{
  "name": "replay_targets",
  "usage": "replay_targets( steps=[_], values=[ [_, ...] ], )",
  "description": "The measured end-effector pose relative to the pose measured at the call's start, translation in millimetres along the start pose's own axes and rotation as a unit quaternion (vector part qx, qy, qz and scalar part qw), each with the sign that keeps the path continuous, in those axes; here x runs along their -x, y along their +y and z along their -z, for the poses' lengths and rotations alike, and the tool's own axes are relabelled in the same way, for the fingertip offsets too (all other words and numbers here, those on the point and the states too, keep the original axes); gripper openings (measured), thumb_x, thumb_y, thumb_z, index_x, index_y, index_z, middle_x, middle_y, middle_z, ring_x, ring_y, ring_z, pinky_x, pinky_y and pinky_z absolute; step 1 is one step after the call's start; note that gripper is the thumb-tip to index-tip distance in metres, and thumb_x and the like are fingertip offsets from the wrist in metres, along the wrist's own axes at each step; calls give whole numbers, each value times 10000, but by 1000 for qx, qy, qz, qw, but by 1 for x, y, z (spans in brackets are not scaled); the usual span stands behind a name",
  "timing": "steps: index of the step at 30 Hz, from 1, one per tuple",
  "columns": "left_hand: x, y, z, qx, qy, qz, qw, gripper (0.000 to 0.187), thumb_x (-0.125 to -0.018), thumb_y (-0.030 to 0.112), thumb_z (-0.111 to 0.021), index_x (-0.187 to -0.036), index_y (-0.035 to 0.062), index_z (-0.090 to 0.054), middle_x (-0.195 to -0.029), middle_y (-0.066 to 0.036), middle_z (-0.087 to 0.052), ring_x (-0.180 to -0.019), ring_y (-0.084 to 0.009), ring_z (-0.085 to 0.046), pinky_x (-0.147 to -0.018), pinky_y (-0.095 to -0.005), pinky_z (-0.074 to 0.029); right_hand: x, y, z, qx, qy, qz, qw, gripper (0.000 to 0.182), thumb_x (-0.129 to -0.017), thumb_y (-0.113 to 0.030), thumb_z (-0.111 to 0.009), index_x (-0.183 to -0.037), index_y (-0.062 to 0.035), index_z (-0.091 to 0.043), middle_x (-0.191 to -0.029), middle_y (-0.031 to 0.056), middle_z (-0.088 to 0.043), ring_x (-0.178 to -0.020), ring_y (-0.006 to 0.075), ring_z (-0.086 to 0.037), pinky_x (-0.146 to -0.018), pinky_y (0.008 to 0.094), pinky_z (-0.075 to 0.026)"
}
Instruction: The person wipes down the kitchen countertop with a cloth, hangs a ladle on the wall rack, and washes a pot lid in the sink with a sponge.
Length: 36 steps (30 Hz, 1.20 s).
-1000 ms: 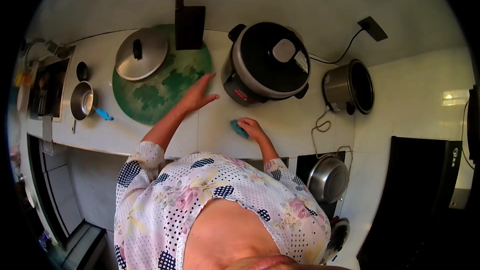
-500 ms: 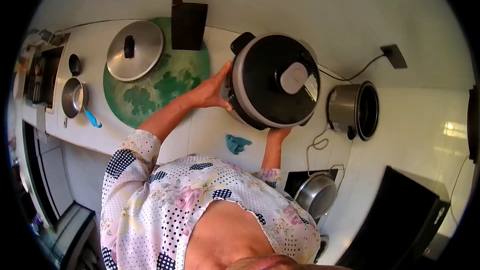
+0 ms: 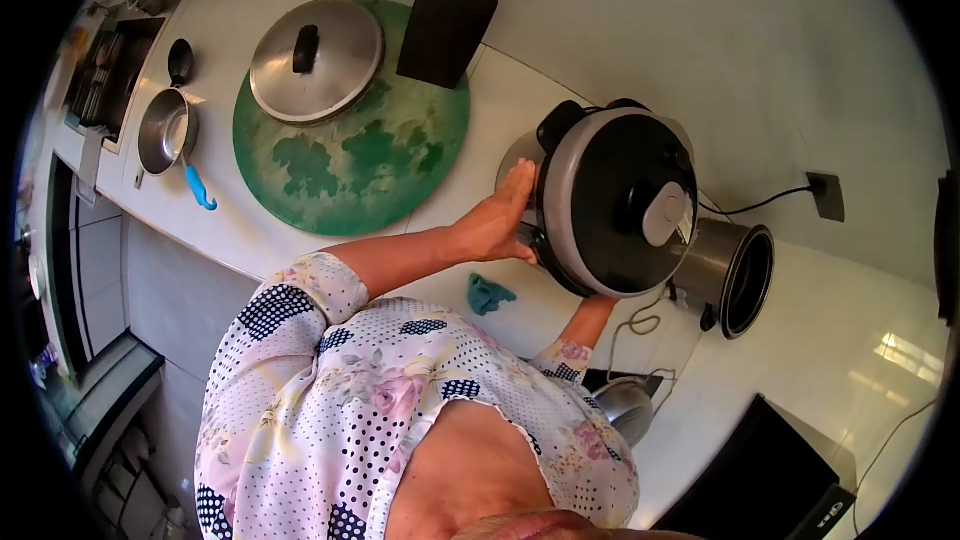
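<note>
A large electric cooker (image 3: 625, 200) with a black lid and grey rim stands on the counter, right of centre. My left hand (image 3: 500, 218) lies against the cooker's left side, its fingers pointing up and its thumb near the lower edge. My right hand (image 3: 597, 308) is at the cooker's near side, mostly hidden beneath its rim, so its fingers do not show. A grey pot with a black rim (image 3: 748, 281) lies on its side just right of the cooker. Below my left hand is a crumpled teal cloth (image 3: 489, 294).
On the left, a round green board (image 3: 350, 175) bears a metal lid (image 3: 335, 80) and a cleaver (image 3: 450, 35). A small pan with a blue handle (image 3: 166, 130) sits farther left. A metal bowl (image 3: 625, 408) and a black appliance (image 3: 750, 480) are at the lower right.
The view has turned and shifted, so the counter items appear displaced. The cooker now appears farther right and overlaps the grey pot in view. Both hands remain at the cooker.
</note>
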State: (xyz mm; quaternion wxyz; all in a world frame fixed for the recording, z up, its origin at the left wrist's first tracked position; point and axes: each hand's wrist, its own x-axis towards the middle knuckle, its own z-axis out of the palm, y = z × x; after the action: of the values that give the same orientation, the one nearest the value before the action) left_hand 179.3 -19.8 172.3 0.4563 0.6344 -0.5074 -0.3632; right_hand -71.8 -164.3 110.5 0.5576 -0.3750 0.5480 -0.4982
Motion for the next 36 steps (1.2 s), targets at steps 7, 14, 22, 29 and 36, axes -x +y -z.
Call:
replay_targets(
  steps=[7,14,22,29,36],
  values=[
    [6,9,-16,-24,41,-12,999,1261,-578,264,-854,-1376,-134,37,-1416,-385,-95,-1357,-467,-102,-1130,-422,-184,2,-4,7,-16,0,-17,1000,518,-924,-260,-502,-1363,-31,-348,-1354,125,-429,-1172,279,-475,-983,394,-408],
    [11,15,-9,-34,28,11,999,1229,-590,273,-845,-1377,-135,5,-1421,-369,-109,-1362,-454,-101,-1130,-418,-188,2,-9,12,-31,7,-28,999,511,-921,-255,-506,-1356,-32,-357,-1345,125,-437,-1165,277,-479,-977,393,-412],
    [20,9,-6,5,37,-30,999,1183,-623,294,-815,-1373,-146,-12,-1402,-399,-106,-1345,-494,-106,-1122,-450,-182,2,-12,16,-35,12,-44,998,504,-918,-250,-511,-1349,-33,-366,-1335,126,-446,-1158,276,-484,-971,392,-417],
    [35,4,36,24,-32,-20,999,835,-802,298,-661,-1419,-20,-196,-1462,-272,-178,-1346,-377,-256,-1068,-400,-306,18,-5,26,-27,60,-66,996,498,-916,-246,-515,-1343,-34,-374,-1326,127,-454,-1151,274,-489,-965,391,-420],
    [-30,-88,52,113,39,136,983,265,-878,78,-545,-1136,28,-575,-1080,-147,-631,-940,-244,-633,-840,-342,-495,38,1,36,-29,115,-83,990,491,-913,-242,-519,-1337,-35,-383,-1317,127,-462,-1144,273,-493,-959,389,-424]
  ],
)
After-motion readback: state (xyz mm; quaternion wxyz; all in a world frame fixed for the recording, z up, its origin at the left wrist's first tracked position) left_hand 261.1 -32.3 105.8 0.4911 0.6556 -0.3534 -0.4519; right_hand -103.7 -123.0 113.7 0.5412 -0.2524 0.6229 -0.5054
